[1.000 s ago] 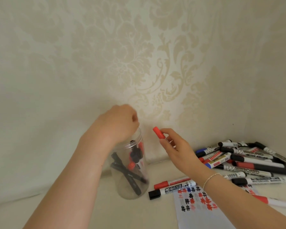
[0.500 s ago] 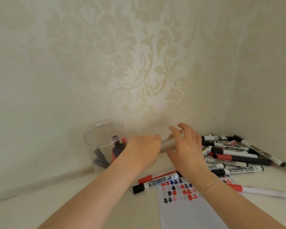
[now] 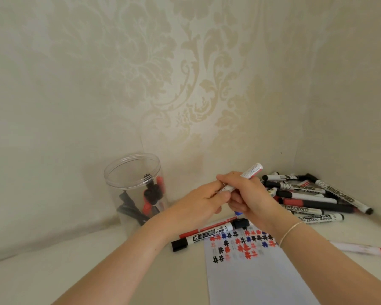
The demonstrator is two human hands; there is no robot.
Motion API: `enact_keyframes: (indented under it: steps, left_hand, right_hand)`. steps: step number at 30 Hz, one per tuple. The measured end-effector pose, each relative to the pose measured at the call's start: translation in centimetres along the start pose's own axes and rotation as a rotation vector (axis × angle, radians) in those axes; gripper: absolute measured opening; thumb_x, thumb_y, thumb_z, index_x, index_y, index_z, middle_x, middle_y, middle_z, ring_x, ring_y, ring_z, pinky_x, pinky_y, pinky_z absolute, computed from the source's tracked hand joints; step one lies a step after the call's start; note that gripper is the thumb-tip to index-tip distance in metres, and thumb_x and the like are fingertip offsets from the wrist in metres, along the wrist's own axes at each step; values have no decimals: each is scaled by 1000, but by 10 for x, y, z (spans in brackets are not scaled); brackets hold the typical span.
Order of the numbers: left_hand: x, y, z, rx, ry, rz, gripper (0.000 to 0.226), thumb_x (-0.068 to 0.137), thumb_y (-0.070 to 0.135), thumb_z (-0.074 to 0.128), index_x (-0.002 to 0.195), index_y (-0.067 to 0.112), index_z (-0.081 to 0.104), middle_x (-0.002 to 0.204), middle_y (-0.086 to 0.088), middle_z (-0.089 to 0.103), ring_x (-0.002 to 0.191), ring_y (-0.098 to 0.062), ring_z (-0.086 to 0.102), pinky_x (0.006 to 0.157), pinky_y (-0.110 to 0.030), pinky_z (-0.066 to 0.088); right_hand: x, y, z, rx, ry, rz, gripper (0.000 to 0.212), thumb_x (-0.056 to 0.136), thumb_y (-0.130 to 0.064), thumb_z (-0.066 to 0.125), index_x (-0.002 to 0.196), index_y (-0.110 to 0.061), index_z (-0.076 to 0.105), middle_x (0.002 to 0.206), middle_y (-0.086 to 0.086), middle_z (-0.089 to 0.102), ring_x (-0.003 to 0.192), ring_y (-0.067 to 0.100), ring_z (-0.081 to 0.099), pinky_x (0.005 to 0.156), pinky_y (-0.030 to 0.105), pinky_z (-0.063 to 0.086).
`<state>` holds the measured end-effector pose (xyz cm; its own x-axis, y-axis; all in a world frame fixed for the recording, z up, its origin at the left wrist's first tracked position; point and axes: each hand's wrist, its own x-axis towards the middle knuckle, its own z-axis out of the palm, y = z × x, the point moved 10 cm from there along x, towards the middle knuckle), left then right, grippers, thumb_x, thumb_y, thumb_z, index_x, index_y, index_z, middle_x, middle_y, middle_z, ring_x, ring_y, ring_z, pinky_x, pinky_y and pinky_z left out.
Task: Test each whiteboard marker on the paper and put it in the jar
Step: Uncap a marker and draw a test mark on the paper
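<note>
Marker is held in both grips, right hand on barrel, left hand at cap end, likely for uncapping over paper.

Both hands meet above paper: right hand grips white marker, tilted, tail up-right; left hand pinches its lower end. Clear jar at left, holding black and red markers. Marker pile at right. Black-capped marker across paper's top-left corner. Hash marks in red, blue, black.
</note>
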<state>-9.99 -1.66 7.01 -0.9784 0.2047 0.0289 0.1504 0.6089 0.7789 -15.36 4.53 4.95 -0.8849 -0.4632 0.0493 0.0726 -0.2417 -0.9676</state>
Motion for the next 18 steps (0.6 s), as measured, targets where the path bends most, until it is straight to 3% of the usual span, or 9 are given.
enact_keyframes:
  steps: [3, 9, 12, 14, 18]
  left_hand:
    - [0, 1, 0, -85, 33, 66, 17, 102, 26, 41, 105, 20, 56, 45, 19, 43, 40, 1, 39, 44, -8, 28]
    - [-5, 11, 8, -317, -1, 109, 19, 101, 21, 42, 97, 18, 61, 48, 13, 43, 42, -7, 22, 38, -15, 20]
    - [-3, 12, 13, -358, -39, 74, 21, 100, 22, 44, 96, 14, 64, 64, 6, 60, 38, -7, 22, 35, -14, 19]
    - [-3, 14, 18, -399, -70, 41, 24, 100, 23, 44, 100, 9, 63, 59, 9, 63, 36, -4, 20, 34, -14, 17]
    - [-5, 13, 32, -381, -102, -1, 23, 100, 28, 44, 106, 14, 60, 38, 14, 43, 35, -2, 17, 36, -17, 13]
  right_hand:
    - [-3, -2, 4, 24, -42, 3, 35, 90, -11, 57, 60, -10, 41, 38, 0, 30, 33, 11, 23, 43, 28, 14]
    - [-9, -4, 3, 43, -89, -8, 36, 90, -14, 59, 59, -10, 40, 41, 1, 28, 35, 12, 24, 45, 28, 16]
    - [-13, -5, 0, 22, -91, -10, 37, 90, -17, 59, 58, -12, 40, 42, 1, 28, 35, 12, 27, 49, 29, 18]
    - [-15, -5, -5, 40, -102, -11, 37, 89, -17, 59, 58, -12, 40, 41, 1, 28, 35, 12, 26, 52, 31, 20]
    - [-21, -6, -16, -2, -125, -10, 35, 87, -18, 60, 59, -11, 40, 41, 2, 29, 39, 16, 26, 53, 31, 27]
